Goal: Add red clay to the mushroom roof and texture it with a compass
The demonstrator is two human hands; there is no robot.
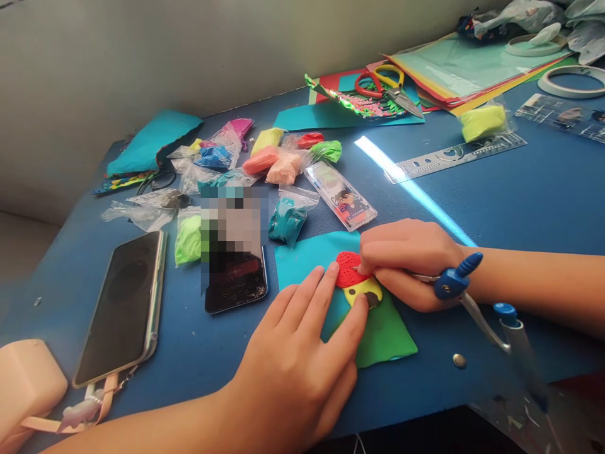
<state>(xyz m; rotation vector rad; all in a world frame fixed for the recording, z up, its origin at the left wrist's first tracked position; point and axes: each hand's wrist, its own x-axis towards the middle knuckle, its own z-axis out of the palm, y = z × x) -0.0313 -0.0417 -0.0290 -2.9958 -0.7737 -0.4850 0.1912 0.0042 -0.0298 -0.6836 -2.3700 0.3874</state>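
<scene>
Though in right hand (409,260), compass (452,285) half-hidden.

On the counter (189,359), a clay figure (348,270) lay on a sheet (392,343) at front centre. To its left was one phone (239,287), with a second phone (120,302) farther left. Bagged clay (286,219) lay behind the sheet, scissors (401,99) on papers (302,117) at the back, and a ruler (418,166) back right.

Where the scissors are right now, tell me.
In the head view, the scissors lie toward the far side of the table, right of centre, just left of the stacked coloured sheets.
</scene>
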